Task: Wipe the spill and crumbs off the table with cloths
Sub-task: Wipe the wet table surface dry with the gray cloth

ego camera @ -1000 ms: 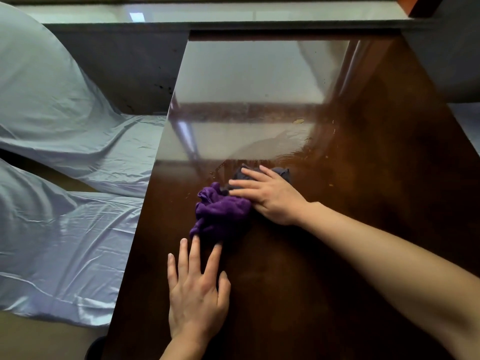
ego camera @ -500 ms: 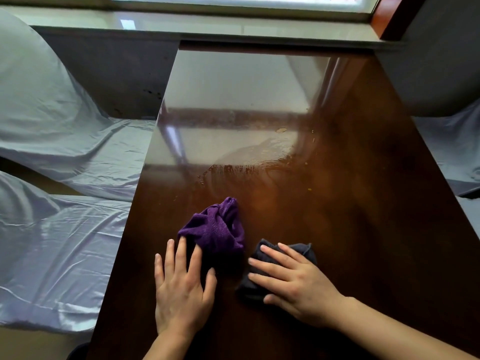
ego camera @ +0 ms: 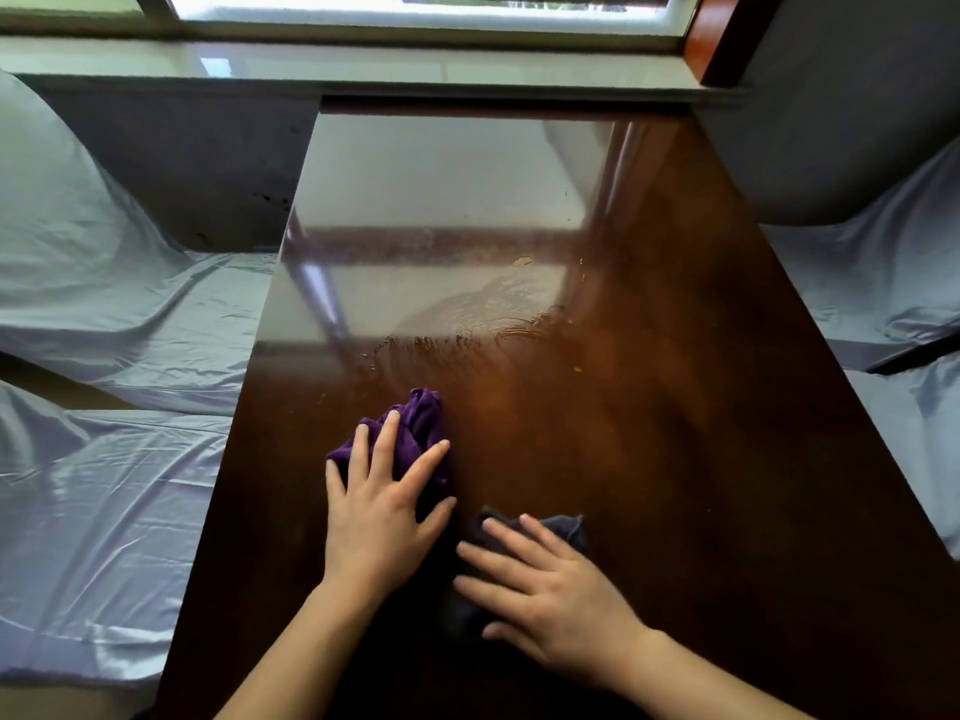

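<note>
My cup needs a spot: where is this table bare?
Bare: the table right of the dark cloth, and its far end by the window sill. Crowded: left hand, right hand and purple cloth near front; spill and crumbs mid-table.

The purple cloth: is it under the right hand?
No, the left hand presses the purple cloth, while the right hand rests on the dark grey cloth.

Daylight from the far white-framed window (ego camera: 415,13) glares off the glossy dark-brown wooden tabletop (ego camera: 675,418); its near half lies dim, and the picture's edges bow.
</note>
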Demonstrator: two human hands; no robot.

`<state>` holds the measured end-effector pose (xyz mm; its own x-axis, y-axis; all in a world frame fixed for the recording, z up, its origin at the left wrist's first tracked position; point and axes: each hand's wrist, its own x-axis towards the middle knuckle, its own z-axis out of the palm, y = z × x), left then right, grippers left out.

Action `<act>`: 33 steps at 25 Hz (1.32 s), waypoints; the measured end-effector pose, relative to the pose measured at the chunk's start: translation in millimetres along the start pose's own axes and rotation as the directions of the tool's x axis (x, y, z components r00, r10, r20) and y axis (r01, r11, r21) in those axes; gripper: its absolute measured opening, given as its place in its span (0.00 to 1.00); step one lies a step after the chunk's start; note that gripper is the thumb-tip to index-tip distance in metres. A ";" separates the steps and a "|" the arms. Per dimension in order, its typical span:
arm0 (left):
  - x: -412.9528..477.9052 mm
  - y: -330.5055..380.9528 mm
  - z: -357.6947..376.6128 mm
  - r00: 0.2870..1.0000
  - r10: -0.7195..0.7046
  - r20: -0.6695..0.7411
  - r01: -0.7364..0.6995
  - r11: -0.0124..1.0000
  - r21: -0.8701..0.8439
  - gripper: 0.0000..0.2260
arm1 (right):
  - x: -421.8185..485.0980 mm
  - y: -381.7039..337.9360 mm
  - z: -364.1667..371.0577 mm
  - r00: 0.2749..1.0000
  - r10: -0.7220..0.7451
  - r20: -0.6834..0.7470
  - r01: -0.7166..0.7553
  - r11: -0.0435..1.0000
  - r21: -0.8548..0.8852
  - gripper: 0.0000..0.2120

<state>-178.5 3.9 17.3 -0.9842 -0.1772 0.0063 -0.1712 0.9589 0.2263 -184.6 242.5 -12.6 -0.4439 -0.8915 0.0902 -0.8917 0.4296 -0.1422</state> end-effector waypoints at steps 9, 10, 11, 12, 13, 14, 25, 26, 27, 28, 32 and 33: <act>-14.7 -56.1 -2.6 0.981 -0.080 -0.176 0.078 0.997 -0.019 0.22 | 51.8 5.7 -9.1 0.622 0.777 -0.095 -0.780 0.625 0.005 0.25; -16.5 -57.7 -3.3 0.979 -0.095 -0.179 0.091 0.995 -0.029 0.22 | 65.3 -17.2 -4.9 0.680 0.729 -0.081 -0.730 0.683 0.015 0.24; -17.2 -58.7 -4.6 0.974 -0.118 -0.191 0.111 0.993 -0.045 0.21 | 77.3 -40.8 0.1 0.742 0.667 -0.066 -0.666 0.745 0.039 0.24; -16.9 -59.5 -6.2 0.965 -0.158 -0.210 0.143 0.986 -0.081 0.20 | 87.2 -63.4 5.5 0.802 0.595 -0.057 -0.591 0.803 0.069 0.23; -15.5 -59.9 -7.6 0.951 -0.208 -0.226 0.181 0.974 -0.136 0.19 | 93.5 -82.5 10.4 0.863 0.503 -0.052 -0.497 0.862 0.097 0.22; -14.5 -59.9 -8.1 0.939 -0.256 -0.229 0.213 0.957 -0.196 0.18 | 93.6 -99.5 14.3 0.923 0.381 -0.049 -0.374 0.921 0.109 0.20; -84.0 -28.9 18.4 0.963 -0.060 -0.264 0.022 0.989 -0.144 0.27 | -40.8 37.6 -20.9 0.539 0.836 -0.104 -0.842 0.537 -0.051 0.29; -86.9 -22.9 20.0 0.970 -0.059 -0.237 0.026 0.990 -0.141 0.26 | -25.6 31.7 -21.1 0.456 0.882 -0.117 -0.890 0.456 -0.035 0.29; -88.7 -17.7 20.2 0.976 -0.065 -0.208 0.036 0.990 -0.137 0.26 | -9.3 19.3 -17.3 0.441 0.887 -0.135 -0.897 0.442 -0.026 0.28; -89.1 -14.3 19.3 0.980 -0.066 -0.185 0.043 0.991 -0.129 0.25 | 5.2 1.6 -11.0 0.496 0.858 -0.136 -0.867 0.498 -0.016 0.27; -90.8 -16.0 23.5 0.977 -0.041 -0.207 0.023 0.996 -0.090 0.22 | 1.6 -31.1 10.5 0.916 0.400 -0.019 -0.400 0.916 -0.034 0.23; -91.0 -17.7 24.5 0.976 -0.055 -0.212 0.036 0.995 -0.094 0.21 | -5.9 -12.9 5.5 0.938 0.345 -0.019 -0.346 0.937 -0.042 0.23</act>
<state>-87.0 8.5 -11.1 -0.9409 -0.2727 0.2007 -0.2010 0.9268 0.3172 -170.0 241.5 -16.7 -0.7259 -0.6857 0.0541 -0.6863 0.7168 -0.1230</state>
